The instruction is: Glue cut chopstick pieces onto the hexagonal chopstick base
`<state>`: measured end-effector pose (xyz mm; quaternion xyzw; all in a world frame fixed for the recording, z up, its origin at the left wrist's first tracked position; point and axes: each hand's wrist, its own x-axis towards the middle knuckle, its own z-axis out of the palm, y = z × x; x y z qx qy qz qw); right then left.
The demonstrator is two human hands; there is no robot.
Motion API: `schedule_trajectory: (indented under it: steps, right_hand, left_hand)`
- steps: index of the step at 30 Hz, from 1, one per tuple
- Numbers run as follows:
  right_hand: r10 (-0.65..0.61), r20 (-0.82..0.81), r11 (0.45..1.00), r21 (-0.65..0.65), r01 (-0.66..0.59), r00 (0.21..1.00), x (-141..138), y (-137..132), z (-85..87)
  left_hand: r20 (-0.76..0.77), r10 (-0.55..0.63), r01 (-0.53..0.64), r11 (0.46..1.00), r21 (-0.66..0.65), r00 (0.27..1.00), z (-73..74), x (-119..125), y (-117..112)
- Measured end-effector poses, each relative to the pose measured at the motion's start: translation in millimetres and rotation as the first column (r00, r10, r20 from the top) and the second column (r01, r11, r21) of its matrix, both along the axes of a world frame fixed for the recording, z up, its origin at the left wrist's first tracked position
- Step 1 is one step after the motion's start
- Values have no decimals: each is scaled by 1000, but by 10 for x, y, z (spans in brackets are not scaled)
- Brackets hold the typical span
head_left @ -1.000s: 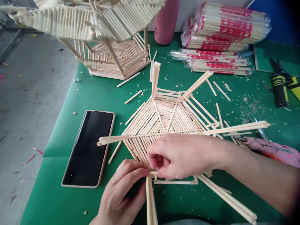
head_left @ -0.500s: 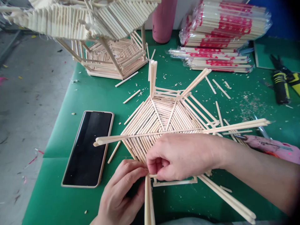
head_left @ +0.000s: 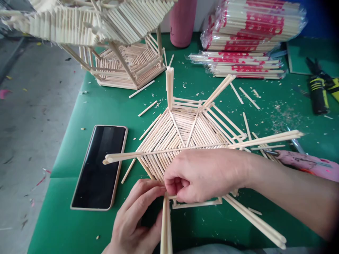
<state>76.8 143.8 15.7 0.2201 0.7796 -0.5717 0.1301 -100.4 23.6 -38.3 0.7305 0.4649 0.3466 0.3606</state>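
Note:
A six-sided model base made of wooden chopsticks (head_left: 164,141) lies in front of me, with paired-stick posts sticking out from its corners. At the near corner my left hand (head_left: 140,215) is closed around the foot of the front chopstick post (head_left: 166,229), its fingertips against the joint. My right hand (head_left: 198,176) reaches over the base and pinches a short wooden stick (head_left: 172,197) at the near edge, beside the left fingertips. Below it runs a low stick rail (head_left: 197,204). The pinching fingertips hide much of the short stick.
A phone (head_left: 99,169) lies left of the base. Behind stand a roofed chopstick pavilion (head_left: 129,67), a pink bottle (head_left: 182,24) and wrapped chopstick packs (head_left: 243,53). At right are a pink glue gun (head_left: 304,164) and pliers (head_left: 317,88). Cut sticks and shavings litter the green table (head_left: 66,148).
The view has shifted slightly. Both hands stay at the near corner in nearly the same pose, still on the front post and short stick.

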Motion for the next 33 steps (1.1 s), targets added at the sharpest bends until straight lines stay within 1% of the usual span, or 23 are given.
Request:
schedule_trajectory:
  steps: [3, 5, 6, 8, 10, 12, 23, 28, 33]
  right_hand:
    - [8, -10, 1000, 23, -8, 1000, -5, 2, 4]
    - [18, -22, 999, 27, -17, 1000, -4, 4, 2]
    - [19, -23, 999, 27, -18, 1000, -2, 4, -1]
    - [13, -29, 999, 30, -13, 1000, 5, 3, -8]
    - [10, -44, 1000, 29, -9, 999, 13, 2, -18]
    - [13, -60, 1000, 25, -12, 998, 17, 2, -25]
    - [22, -56, 1000, -3, -23, 998, 2, 3, -29]
    - [5, -82, 1000, 2, -5, 997, 16, -6, -47]
    - [-1, -76, 1000, -13, 0, 997, 17, -7, -37]
  left_hand:
    - [-7, 66, -65, 997, 50, 998, 62, 32, -40]
    - [-45, 113, -111, 992, 58, 993, 116, 60, -47]
    - [-67, 117, -114, 992, 57, 991, 139, 71, -43]
    - [-102, 78, -72, 995, 66, 992, 165, 82, -20]
    - [-112, 15, -3, 994, 105, 994, 167, 80, 14]
    - [-114, -14, 30, 989, 143, 993, 156, 69, 42]
    - [-99, 7, 9, 988, 156, 995, 144, 95, 66]
    - [-102, -17, 32, 989, 147, 995, 113, 67, 50]
    - [-53, -31, 37, 992, 125, 998, 113, 57, 36]
